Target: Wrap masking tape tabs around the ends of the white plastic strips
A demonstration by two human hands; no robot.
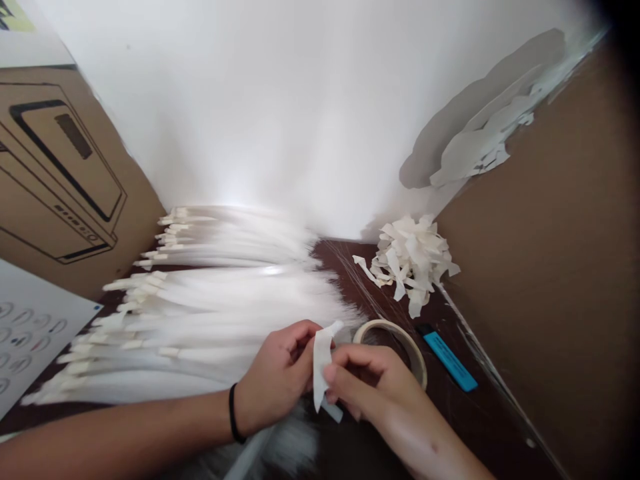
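Observation:
My left hand (280,377), a black band round its wrist, pinches a strip of off-white tape (323,363) near its upper part. The fingers of my right hand (367,383) close on the same strip from the right. A small pale piece (333,411) shows just below the fingers. Behind my right hand lies a roll of masking tape (417,357), partly covered by it. Many bundles of white fibres (240,293), their left ends wrapped in tape, lie left of my hands. More white fibres (285,447) show blurred below my left wrist.
A heap of crumpled tape pieces (415,257) sits at the back right. A blue cutter (450,360) lies right of the roll. Cardboard stands at left (60,167) and right (560,253), with a white wall behind. Loose fibres cross the dark table (345,260).

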